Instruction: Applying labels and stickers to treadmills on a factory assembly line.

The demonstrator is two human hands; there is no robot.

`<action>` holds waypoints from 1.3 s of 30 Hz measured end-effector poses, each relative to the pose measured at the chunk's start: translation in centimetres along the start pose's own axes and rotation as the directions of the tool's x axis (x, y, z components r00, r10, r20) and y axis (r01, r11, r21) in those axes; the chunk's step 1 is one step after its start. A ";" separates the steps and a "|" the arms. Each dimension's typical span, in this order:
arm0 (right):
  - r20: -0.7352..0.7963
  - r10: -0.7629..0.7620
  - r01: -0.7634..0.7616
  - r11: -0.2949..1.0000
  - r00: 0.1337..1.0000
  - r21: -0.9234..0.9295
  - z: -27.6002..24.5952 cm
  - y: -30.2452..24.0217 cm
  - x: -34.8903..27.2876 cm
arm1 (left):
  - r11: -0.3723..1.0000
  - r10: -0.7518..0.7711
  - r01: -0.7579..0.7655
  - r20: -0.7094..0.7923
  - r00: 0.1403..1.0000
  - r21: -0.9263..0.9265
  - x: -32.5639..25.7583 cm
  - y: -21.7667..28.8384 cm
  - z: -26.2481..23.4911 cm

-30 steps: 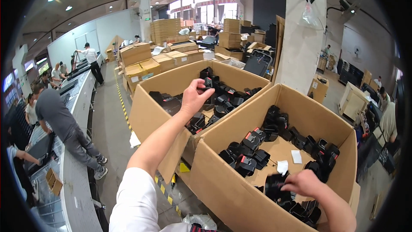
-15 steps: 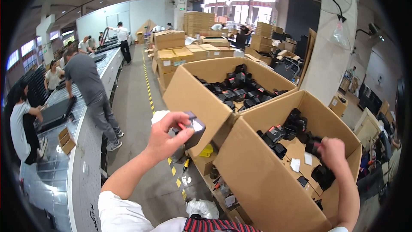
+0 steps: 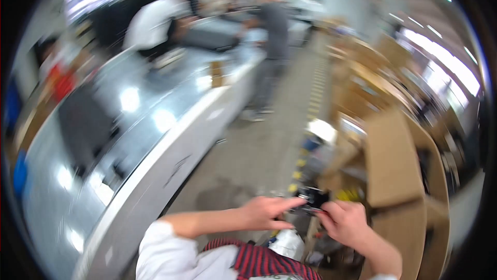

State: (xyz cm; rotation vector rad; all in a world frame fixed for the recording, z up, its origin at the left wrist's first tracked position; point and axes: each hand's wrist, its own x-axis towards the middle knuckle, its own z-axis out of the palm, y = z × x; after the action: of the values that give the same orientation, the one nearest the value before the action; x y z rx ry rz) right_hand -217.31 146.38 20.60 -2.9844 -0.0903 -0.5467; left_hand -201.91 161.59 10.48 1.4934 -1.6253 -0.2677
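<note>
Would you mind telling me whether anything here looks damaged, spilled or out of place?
Nothing stands out. Both hands, left and right, hold a small black item beside the cardboard boxes. The picture is too blurred to judge finer damage.

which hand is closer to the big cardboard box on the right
Right. The right hand is just left of the cardboard box, at its near corner. The left hand is farther left, beyond the small black item both hands touch.

A small device sits between the left hand and right hand, the conveyor table to their left, cardboard boxes to their right.
</note>
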 end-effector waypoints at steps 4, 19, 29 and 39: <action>0.088 -0.021 0.003 0.979 0.996 0.205 5.0 -2.5 6.0 | 0.991 -0.109 0.096 -0.143 0.984 -0.096 -5.1 -3.1 -2.7; 0.355 -0.538 0.207 0.727 0.764 0.654 22.3 -11.4 23.2 | 0.741 -0.459 0.622 -0.867 0.194 -0.253 -24.3 -8.4 -9.8; 0.319 -0.834 0.404 0.508 0.450 0.760 32.9 -17.2 29.1 | 0.433 -0.142 0.587 -0.695 -0.705 -0.684 -40.1 -6.3 -12.3; 0.566 -0.773 0.411 0.633 0.287 0.656 38.5 -32.8 29.9 | 0.834 -0.132 0.058 -0.301 -0.945 -0.549 -63.7 -3.7 -17.2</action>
State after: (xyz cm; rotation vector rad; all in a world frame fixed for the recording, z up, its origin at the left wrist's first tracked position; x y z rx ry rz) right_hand -178.45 184.57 -1.47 -2.3658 -1.3093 0.8533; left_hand -194.62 223.75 -10.70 0.8586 1.0920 0.9229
